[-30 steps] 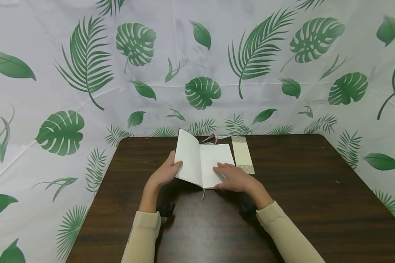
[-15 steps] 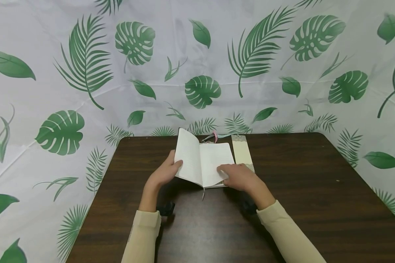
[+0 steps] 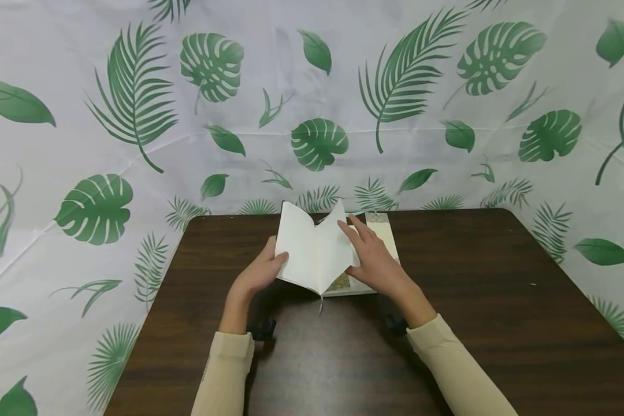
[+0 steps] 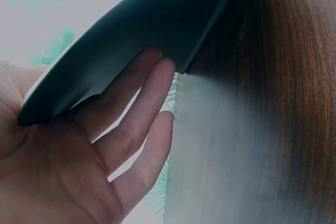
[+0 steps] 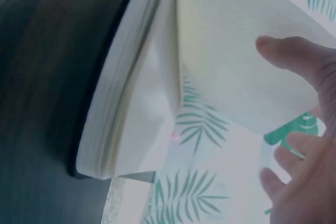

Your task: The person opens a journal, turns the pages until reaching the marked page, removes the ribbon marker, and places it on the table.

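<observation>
An open notebook (image 3: 296, 245) with blank white pages lies near the far edge of the table. My left hand (image 3: 260, 268) holds its raised left half, thumb on the page and fingers behind the black cover (image 4: 142, 24). A loose page (image 3: 335, 248) stands up at the middle, and my right hand (image 3: 379, 263) touches it with its fingers spread. In the right wrist view, the thumb (image 5: 289, 51) lies over that lifted page. Under it a gold-patterned strip (image 3: 340, 282) shows on the page block. A thin ribbon (image 3: 320, 306) hangs from the spine.
A cream bookmark (image 3: 382, 229) with patterned ends lies just right of the notebook, partly hidden by my right hand. The dark wooden table (image 3: 499, 312) ends at a white leaf-printed cloth (image 3: 265, 58) behind.
My right hand has raised a page from the right half and carried it upward and left, fingers spreading. The patterned strip beneath has come into view. My left hand stays put.
</observation>
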Demonstrator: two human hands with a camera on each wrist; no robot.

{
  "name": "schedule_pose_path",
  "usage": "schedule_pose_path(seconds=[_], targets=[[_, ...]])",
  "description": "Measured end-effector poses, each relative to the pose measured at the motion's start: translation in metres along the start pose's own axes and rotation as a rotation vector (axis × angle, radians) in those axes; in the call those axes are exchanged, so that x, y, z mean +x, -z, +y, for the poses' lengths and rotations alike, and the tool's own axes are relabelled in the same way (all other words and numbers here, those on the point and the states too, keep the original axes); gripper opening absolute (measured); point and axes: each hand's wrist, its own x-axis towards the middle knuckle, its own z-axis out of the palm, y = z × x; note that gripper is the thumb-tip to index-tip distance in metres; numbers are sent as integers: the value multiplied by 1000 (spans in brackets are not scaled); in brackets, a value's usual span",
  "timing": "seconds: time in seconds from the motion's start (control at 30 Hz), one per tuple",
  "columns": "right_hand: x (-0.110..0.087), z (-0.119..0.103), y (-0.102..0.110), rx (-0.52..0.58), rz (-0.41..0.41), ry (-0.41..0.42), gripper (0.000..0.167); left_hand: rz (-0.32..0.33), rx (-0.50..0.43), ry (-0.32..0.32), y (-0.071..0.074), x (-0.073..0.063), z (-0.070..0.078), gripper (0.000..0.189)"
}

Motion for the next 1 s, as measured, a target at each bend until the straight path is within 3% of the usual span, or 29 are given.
schedule_pose_path(seconds=[0.13, 0.23, 0.33, 0.47, 0.67, 0.83, 1.0], targets=[[2, -5, -4, 80, -18, -71, 118, -3, 2, -7, 1, 1, -1, 61], [3, -10, -8, 146, -58, -114, 121, -2, 1, -13, 2, 2, -1, 61], [2, -15, -12, 145, -119, -121, 119, -4, -6, -16, 2, 3, 0, 60], [1, -21, -19, 89, -181, -66, 101, -7, -9, -15, 1, 3, 1, 59], [-3, -29, -27, 111, -253, -4, 74, 0, -6, -29, 1, 2, 2, 59], [-4, -32, -31, 127, -265, 29, 66, -1, 4, -77, 0, 2, 1, 55], [-5, -33, -36, 163, -276, 45, 66, 25, -26, -24, -2, 2, 1, 63]])
